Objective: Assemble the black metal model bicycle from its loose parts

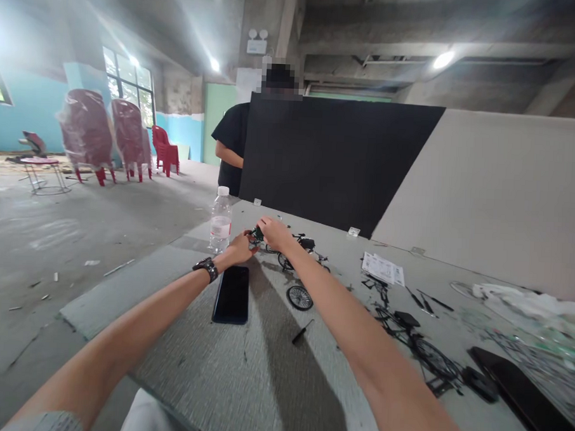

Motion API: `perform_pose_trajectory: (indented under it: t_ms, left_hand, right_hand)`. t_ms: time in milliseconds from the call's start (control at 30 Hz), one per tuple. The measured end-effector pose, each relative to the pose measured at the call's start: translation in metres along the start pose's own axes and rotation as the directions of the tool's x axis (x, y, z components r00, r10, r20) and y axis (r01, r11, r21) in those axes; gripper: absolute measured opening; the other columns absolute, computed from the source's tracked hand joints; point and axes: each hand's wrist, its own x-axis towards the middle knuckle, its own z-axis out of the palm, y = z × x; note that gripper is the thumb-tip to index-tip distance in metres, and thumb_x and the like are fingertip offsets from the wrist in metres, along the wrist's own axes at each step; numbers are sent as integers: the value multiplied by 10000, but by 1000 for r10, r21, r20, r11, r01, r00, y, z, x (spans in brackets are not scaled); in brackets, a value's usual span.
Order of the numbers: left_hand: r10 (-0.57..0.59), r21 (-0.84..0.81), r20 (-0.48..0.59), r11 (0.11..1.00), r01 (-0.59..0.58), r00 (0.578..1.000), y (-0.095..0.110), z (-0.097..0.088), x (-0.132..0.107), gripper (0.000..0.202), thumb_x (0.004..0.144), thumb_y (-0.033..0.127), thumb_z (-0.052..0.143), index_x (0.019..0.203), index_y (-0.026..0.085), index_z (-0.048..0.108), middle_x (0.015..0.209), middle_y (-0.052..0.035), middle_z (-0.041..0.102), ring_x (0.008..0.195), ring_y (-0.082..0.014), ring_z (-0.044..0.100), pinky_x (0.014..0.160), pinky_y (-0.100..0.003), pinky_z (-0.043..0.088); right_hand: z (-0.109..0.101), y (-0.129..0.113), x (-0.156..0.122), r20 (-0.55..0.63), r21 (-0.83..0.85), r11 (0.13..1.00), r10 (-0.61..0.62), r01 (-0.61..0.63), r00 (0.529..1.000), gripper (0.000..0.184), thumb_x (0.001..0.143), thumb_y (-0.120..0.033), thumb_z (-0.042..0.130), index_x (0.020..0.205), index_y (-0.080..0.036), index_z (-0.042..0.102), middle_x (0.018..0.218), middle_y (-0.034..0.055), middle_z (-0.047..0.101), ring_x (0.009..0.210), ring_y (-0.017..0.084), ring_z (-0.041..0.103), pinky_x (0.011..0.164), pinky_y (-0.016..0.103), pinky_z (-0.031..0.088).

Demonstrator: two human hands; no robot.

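My left hand (241, 248), below a dark wristwatch (206, 269), has its fingers closed on the near left side of a small black model bicycle (256, 236). From above, my right hand (274, 233) pinches the same bicycle; the fingers hide much of it. Just right of it stand more black model bicycles (308, 244), partly covered by my right forearm. A loose spoked wheel (300, 298) lies nearer to me, with a small black-handled tool (300, 335) below it. Next to my left wrist lies a dark phone (231, 294).
A clear water bottle (220, 222) stands at the table's left edge. To the right lie instruction sheets (383, 268), screwdrivers (421, 302), black bicycle parts (418, 342), another dark phone (522, 397) and plastic bags (535, 315). Behind a black panel (332, 160) stands a person (231, 143).
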Motion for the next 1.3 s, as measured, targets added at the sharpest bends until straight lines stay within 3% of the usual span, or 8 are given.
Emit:
perform_pose_trajectory:
  t_ms: [633,833,867,967,1067,1133,1200,1300]
  left_hand:
    - [3,17,44,1000,-4,999,14,-13,-8,191,867,219,669,1032,123,680,1247,-206,698,1290,-317,607,1133,-426,469]
    - [5,35,-93,999,-2,996,26,-28,-19,231,855,136,613,1084,146,642,1247,-209,627,1344,-359,500,1123,-494,447]
    - [7,33,-178,999,-1,984,30,-33,-21,229,867,163,604,1094,163,638,1247,-195,614,1250,-345,558,1075,-505,478]
    - [81,0,-176,997,-82,981,47,-42,-28,209,944,263,545,1122,190,624,1192,-137,623,1113,-281,619,1007,-453,515]
    - [141,-92,-90,985,-149,986,65,-39,-32,233,971,342,540,1119,181,621,1118,-115,674,1035,-258,651,951,-411,537]
    - [164,-133,-20,977,-165,986,74,-30,-32,299,960,373,579,1166,160,618,1156,-131,692,1066,-268,662,983,-414,526]
    - [173,-153,23,974,-168,985,80,-20,-30,382,942,383,621,1236,139,609,1256,-164,681,1153,-292,654,1045,-434,497]
    - [164,-200,59,968,-149,985,83,-8,-24,481,928,378,651,1334,129,584,1354,-189,656,1207,-310,650,1071,-451,486]
  right_hand:
    - [-3,-22,-8,-10,19,994,109,-109,994,425,916,-56,551,1331,-149,555,1322,169,621,1242,286,532,991,367,443]
    - [-50,-34,-59,-185,94,994,75,-59,980,374,972,-165,507,1337,-196,579,1320,156,625,1235,321,516,1041,454,395]
    - [-61,-25,-70,-217,136,988,98,-70,971,352,969,-168,506,1307,-207,597,1309,144,632,1227,315,525,1038,452,396]
    - [-83,22,-103,-281,296,936,276,-190,919,300,950,-174,513,1225,-197,632,1214,128,661,1124,297,587,989,447,441]
    - [-80,78,-134,-182,475,837,397,-273,900,373,891,-78,491,1226,-162,632,1144,123,685,1027,244,644,932,398,500]
    - [-66,103,-155,19,543,748,443,-381,896,401,831,-57,557,1214,-143,641,1106,120,713,982,231,672,906,382,531]
    - [-46,113,-174,230,585,687,368,-430,901,430,790,-135,703,1216,-147,654,1170,135,719,1043,246,683,915,379,553]
    - [-17,111,-192,325,645,624,298,-441,898,480,791,-346,803,1224,-179,681,1209,138,728,1088,260,692,941,399,561]
